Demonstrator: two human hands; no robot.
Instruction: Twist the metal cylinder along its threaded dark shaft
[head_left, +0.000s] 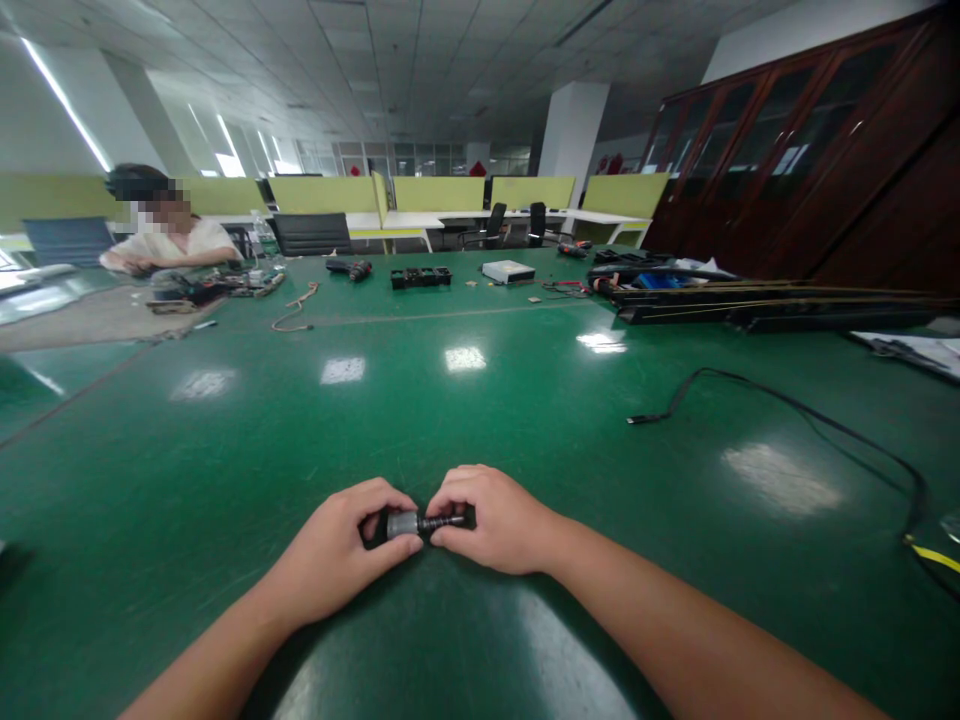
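A small motor (403, 524), a grey metal cylinder with a dark spiral-threaded shaft (444, 522), lies sideways between my hands, low over the table. My left hand (349, 548) has its thumb and fingers closed around the cylinder's body. On the other side my right hand (495, 520) curls its thumb and fingers about the threaded shaft, whose tip points right. Whether those right fingertips press on the shaft cannot be made out. The left end of the motor is in dark shadow under my left hand.
A black cable (795, 405) curves over the green table (300, 430) at right. Farther back are a power drill (349, 269), a black part (421, 278), a white box (508, 271), a cord (296, 308) and long black rails (750, 300). A person (176, 235) sits far left beside a heap of parts.
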